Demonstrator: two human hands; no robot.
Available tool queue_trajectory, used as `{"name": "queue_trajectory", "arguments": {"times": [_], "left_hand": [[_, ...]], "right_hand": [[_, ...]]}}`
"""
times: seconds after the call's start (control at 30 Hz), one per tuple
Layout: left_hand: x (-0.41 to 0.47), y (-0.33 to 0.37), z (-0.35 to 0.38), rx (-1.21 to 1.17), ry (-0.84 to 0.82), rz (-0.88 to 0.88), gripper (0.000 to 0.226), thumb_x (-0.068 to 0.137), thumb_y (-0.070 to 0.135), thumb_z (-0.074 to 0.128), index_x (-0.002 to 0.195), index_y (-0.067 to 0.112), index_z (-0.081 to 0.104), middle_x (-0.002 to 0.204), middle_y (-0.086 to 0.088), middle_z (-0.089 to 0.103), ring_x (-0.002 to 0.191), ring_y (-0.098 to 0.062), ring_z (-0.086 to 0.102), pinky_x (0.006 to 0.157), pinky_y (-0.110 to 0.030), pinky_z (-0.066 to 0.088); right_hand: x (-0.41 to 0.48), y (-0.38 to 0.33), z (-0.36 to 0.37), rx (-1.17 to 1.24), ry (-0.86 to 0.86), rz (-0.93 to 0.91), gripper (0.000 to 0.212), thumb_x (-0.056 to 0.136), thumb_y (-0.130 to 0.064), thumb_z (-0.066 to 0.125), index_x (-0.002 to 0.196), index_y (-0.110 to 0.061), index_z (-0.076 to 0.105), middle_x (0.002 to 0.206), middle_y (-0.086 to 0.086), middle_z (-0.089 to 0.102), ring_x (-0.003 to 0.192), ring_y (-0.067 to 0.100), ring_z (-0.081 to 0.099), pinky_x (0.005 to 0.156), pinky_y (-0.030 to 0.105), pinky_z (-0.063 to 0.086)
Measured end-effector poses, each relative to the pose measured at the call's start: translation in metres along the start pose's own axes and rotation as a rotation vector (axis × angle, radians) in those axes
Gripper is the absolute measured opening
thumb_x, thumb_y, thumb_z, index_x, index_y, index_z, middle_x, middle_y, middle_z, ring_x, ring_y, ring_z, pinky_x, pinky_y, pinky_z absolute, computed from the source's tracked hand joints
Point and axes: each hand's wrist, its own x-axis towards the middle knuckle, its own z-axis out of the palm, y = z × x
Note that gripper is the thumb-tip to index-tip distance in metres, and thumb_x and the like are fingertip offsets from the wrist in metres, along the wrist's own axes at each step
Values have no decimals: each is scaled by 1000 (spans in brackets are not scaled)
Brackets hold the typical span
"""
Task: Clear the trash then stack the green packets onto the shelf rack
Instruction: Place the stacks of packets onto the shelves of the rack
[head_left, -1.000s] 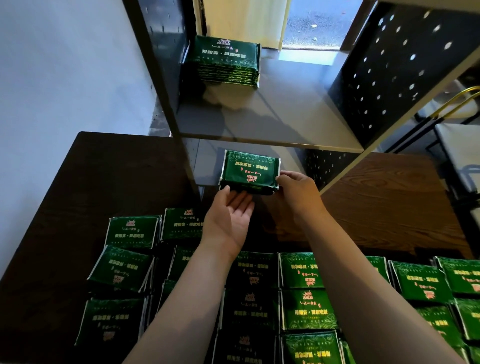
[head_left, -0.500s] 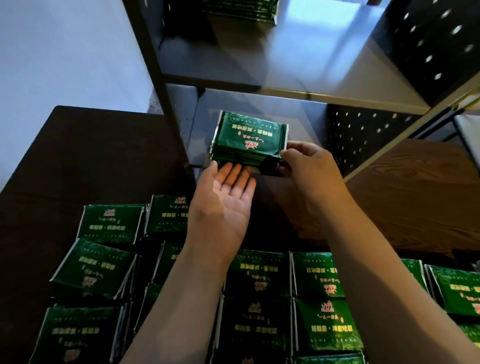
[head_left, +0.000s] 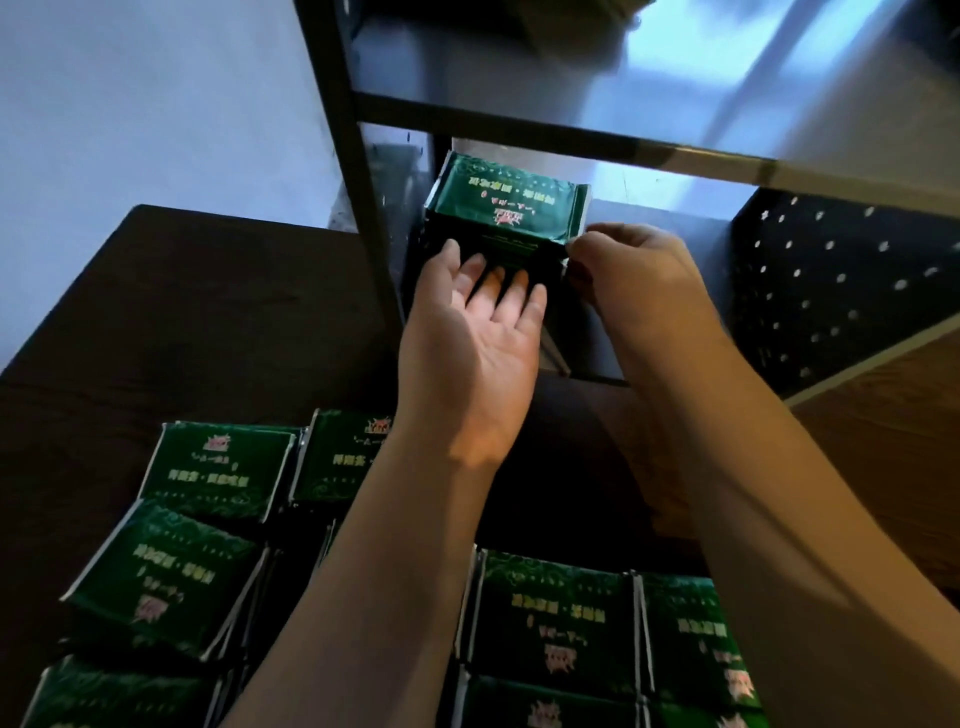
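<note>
A stack of green packets (head_left: 506, 205) sits at the front of the lower shelf of the black shelf rack (head_left: 363, 218). My left hand (head_left: 475, 338) lies palm up with straight fingers touching the stack's near side from below. My right hand (head_left: 631, 275) has curled fingers pinching the stack's right corner. Several more green packets (head_left: 218, 462) lie in rows on the dark table (head_left: 182, 322) in front of me, partly hidden by my forearms.
The upper shelf board (head_left: 649, 104) overhangs the stack. A perforated black side panel (head_left: 831, 280) closes the rack on the right, with a wooden floor (head_left: 883, 441) beyond. A pale wall (head_left: 156, 104) stands to the left.
The stack has gone further in onto the lower shelf with both hands following it. The camera has leaned closer and lower, so the upper shelf's stack has left view.
</note>
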Motion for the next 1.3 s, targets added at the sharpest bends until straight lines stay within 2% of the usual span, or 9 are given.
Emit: {"name": "queue_trajectory", "arguments": {"times": [0.2, 0.33, 0.43, 0.5, 0.6, 0.73, 0.93, 1.13, 1.3], "left_hand": [[12, 8, 8, 12, -27, 7, 59, 102, 31, 47, 151, 3, 31, 157, -22, 30, 147, -35, 30, 120, -47, 27], [12, 12, 13, 46, -3, 3, 55, 102, 28, 46, 150, 4, 33, 157, -23, 31, 146, -36, 31, 120, -48, 26], [3, 16, 18, 122, 36, -31, 52, 103, 26, 46, 148, 2, 35, 155, -25, 34, 144, -38, 35, 119, -48, 29], [-5, 17, 20, 184, 57, -50, 47, 103, 22, 46, 144, 2, 39, 152, -26, 38, 141, -38, 39, 118, -46, 32], [-29, 5, 28, 310, 65, -109, 37, 102, 13, 43, 137, 1, 45, 145, -24, 48, 135, -36, 48, 116, -44, 35], [-59, -18, 35, 499, 26, -217, 21, 100, 9, 46, 118, 4, 55, 118, -20, 64, 111, -30, 63, 107, -41, 45], [-71, -58, 36, 625, 21, -370, 12, 101, 14, 46, 100, 9, 57, 109, -14, 63, 94, -24, 64, 92, -36, 49], [-87, -102, 50, 824, -5, -499, 25, 105, 14, 41, 124, 4, 53, 127, -18, 58, 117, -32, 56, 97, -37, 45], [-94, -145, 54, 1206, -132, -520, 19, 101, 8, 48, 84, 15, 54, 84, -6, 58, 74, -16, 54, 83, -33, 46]], "right_hand": [[9, -7, 6, 61, -57, 20, 21, 68, -20, 60, 76, -2, 66, 81, 16, 66, 76, 27, 62, 73, 41, 47], [8, -12, -2, -8, -13, 61, 57, 64, -30, 63, 114, -4, 68, 95, 12, 73, 92, 27, 70, 94, 48, 55], [-6, -18, -14, -41, -11, 119, 32, 68, -29, 63, 97, -17, 67, 95, 8, 71, 94, 21, 68, 97, 52, 53], [-22, -21, -21, -40, -9, 153, 16, 78, -19, 62, 88, -8, 68, 95, 25, 70, 89, 30, 67, 96, 58, 50], [-45, -23, -43, 10, -40, 217, 14, 93, 1, 56, 100, 10, 62, 109, 37, 64, 98, 44, 66, 99, 54, 49], [-71, -19, -67, 64, -98, 332, 17, 95, -7, 59, 109, -9, 68, 103, 17, 73, 97, 28, 71, 94, 40, 56], [-112, -20, -113, 115, -14, 430, 11, 94, -5, 59, 97, -7, 69, 101, 25, 70, 90, 37, 65, 93, 47, 52], [-138, -13, -160, 50, 140, 431, 7, 84, -7, 65, 89, -7, 71, 101, 28, 71, 97, 41, 69, 98, 60, 50], [-142, 10, -212, -126, 166, 444, 23, 89, 3, 57, 109, -4, 66, 99, 17, 71, 87, 27, 66, 95, 50, 55]]}}
